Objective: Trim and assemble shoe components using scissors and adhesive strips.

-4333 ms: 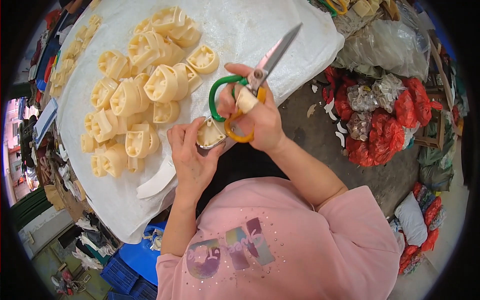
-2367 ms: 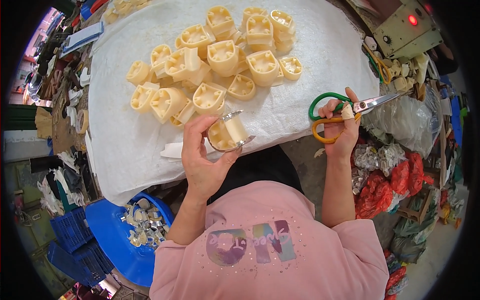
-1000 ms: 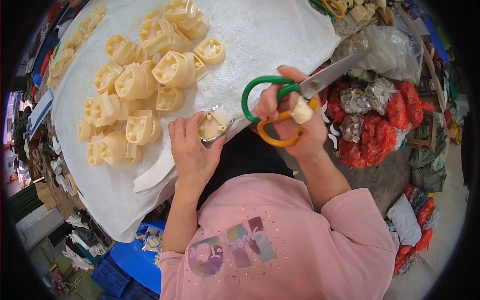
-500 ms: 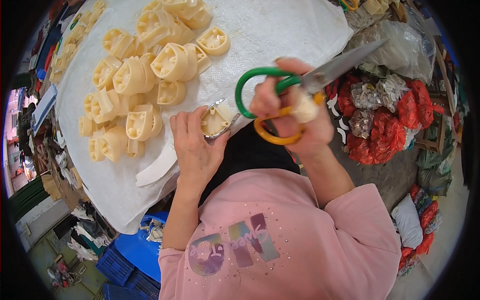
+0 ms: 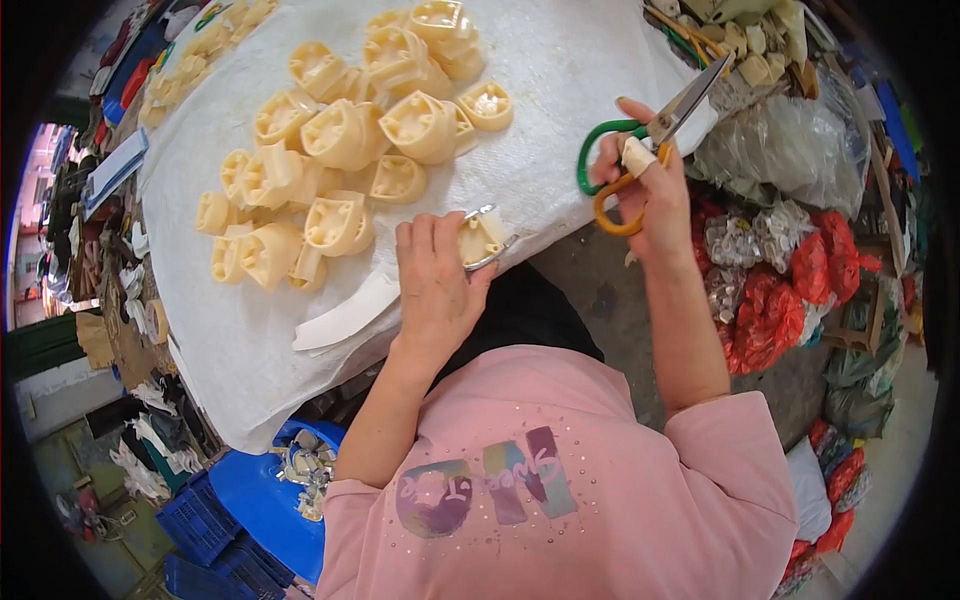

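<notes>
From the head view, your left hand (image 5: 437, 275) has its grip closed on a cream part (image 5: 481, 240) with shiny, silvery edges, held at the near edge of the white-covered worktop (image 5: 570, 60). The part's hollow side shows, and your thumb lies along its near side. Your right hand (image 5: 650, 190) is well apart from it, raised beyond the worktop's right edge, its grip closed around the scissors (image 5: 690, 105): one handle loop is green, the other orange, and the blades point to the far right. A pale wrap (image 5: 638, 157) covers one of your right digits.

To the left of the part and farther off you have a pile of similar cream pieces (image 5: 345, 135), heaped and overlapping. A curved white strip (image 5: 347, 313) lies just beside your left hand, on its left. Down by your near left sits a blue tub (image 5: 240, 490) holding silvery scraps (image 5: 308, 470), with blue crates (image 5: 195, 520) to its left. On your right, red bags (image 5: 768, 315) are bunched near crumpled clear plastic (image 5: 785, 130).
</notes>
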`<state>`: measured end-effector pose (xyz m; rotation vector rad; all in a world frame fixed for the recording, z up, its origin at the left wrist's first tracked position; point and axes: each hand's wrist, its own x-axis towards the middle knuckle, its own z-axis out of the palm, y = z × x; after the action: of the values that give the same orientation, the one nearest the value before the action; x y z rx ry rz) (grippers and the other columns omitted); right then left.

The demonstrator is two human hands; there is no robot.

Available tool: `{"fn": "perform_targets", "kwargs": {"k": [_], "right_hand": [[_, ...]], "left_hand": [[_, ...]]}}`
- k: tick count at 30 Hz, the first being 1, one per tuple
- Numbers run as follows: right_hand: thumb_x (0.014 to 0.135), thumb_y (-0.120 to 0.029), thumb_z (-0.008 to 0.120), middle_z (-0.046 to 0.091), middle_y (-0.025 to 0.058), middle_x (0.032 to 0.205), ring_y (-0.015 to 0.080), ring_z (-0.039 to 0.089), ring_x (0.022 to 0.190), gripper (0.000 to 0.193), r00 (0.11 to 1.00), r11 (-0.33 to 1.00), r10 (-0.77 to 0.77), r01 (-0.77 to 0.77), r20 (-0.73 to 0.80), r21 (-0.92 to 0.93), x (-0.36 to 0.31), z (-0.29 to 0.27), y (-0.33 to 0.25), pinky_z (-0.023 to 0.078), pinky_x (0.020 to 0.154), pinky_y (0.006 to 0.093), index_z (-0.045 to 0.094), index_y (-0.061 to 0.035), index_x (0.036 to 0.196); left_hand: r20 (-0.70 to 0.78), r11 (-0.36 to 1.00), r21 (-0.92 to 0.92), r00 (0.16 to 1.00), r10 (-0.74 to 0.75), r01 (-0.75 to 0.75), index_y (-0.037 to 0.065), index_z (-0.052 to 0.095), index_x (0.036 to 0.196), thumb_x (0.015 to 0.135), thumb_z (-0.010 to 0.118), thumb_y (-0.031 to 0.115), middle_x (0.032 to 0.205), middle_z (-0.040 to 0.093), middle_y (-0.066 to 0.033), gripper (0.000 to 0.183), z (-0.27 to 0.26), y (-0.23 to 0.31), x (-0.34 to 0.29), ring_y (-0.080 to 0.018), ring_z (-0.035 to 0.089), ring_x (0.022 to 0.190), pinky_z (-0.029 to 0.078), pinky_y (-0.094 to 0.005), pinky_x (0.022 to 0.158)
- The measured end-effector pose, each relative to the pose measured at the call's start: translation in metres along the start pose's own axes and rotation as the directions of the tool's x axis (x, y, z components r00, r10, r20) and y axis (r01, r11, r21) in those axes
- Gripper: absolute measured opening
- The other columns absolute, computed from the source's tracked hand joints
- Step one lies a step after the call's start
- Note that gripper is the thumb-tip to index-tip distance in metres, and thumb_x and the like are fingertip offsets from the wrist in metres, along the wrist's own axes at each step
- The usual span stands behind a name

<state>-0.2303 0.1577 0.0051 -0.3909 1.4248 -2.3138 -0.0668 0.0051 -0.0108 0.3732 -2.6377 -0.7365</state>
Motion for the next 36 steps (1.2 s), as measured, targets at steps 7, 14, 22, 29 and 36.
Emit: {"fn": "perform_targets", "kwargs": {"k": [7, 14, 22, 29, 36], "right_hand": [[0.084, -0.015, 0.057, 0.053, 0.0051, 0.084, 0.0110, 0.047, 0.069, 0.056, 0.983, 0.843, -0.103, 0.003, -0.155, -0.538, 0.052, -0.010, -0.026, 0.040, 0.064, 0.0229, 0.037, -0.0022, 0.134], [0.082, -0.020, 0.057, 0.056, 0.0158, 0.101, 0.0236, 0.050, 0.095, 0.055, 0.988, 0.555, -0.151, 0.063, -0.026, -0.829, 0.086, -0.024, -0.005, 0.039, 0.088, 0.0350, 0.044, -0.0013, 0.132], [0.075, -0.012, 0.060, 0.052, 0.0222, 0.111, 0.0385, 0.046, 0.106, 0.040, 0.908, -0.103, -0.298, 0.277, 0.295, -0.955, 0.083, -0.056, 0.029, 0.035, 0.094, 0.0456, 0.058, -0.0055, 0.115], [0.076, -0.005, 0.060, 0.054, 0.0159, 0.114, 0.0302, 0.047, 0.110, 0.033, 0.761, -0.117, -0.518, 0.390, 0.391, -0.913, 0.067, -0.034, 0.031, 0.040, 0.091, 0.0398, 0.060, -0.0045, 0.109], [0.088, 0.003, 0.053, 0.061, 0.0114, 0.106, 0.0169, 0.059, 0.095, 0.021, 0.833, 0.414, -0.427, 0.527, 0.353, -0.743, 0.052, -0.004, 0.048, 0.045, 0.085, 0.0272, 0.057, 0.0028, 0.109]], "left_hand": [[-0.163, 0.997, -0.062, 0.986, 0.029, -0.039, 0.001, 0.052, 0.107, 0.058, 0.075, 0.002, 0.095, 0.048, -0.0151, 0.054, -0.008, 0.004, -0.009, -0.0330, 0.046, 0.091, 0.039, -0.0399, 0.081], [-0.250, 0.968, -0.248, 0.964, -0.088, 0.024, 0.002, 0.053, 0.105, 0.060, 0.075, 0.005, 0.096, 0.051, -0.0131, 0.050, -0.041, 0.006, -0.035, -0.0287, 0.051, 0.088, 0.042, -0.0353, 0.078], [-0.365, 0.846, -0.443, 0.803, -0.471, 0.295, -0.001, 0.048, 0.113, 0.067, 0.071, 0.005, 0.103, 0.049, -0.0050, 0.052, -0.071, -0.041, -0.103, -0.0149, 0.049, 0.094, 0.038, -0.0274, 0.089], [-0.746, 0.780, -0.425, 0.311, -0.589, 0.458, -0.003, 0.047, 0.114, 0.076, 0.067, -0.001, 0.105, 0.050, -0.0097, 0.044, -0.108, -0.092, -0.196, -0.0170, 0.050, 0.096, 0.041, -0.0295, 0.087], [-0.842, 0.175, -0.113, -0.001, -0.539, 0.978, -0.001, 0.041, 0.125, 0.073, 0.071, 0.016, 0.119, 0.044, -0.0225, 0.063, -0.099, -0.137, -0.373, -0.0374, 0.036, 0.115, 0.028, -0.0455, 0.100]]}}
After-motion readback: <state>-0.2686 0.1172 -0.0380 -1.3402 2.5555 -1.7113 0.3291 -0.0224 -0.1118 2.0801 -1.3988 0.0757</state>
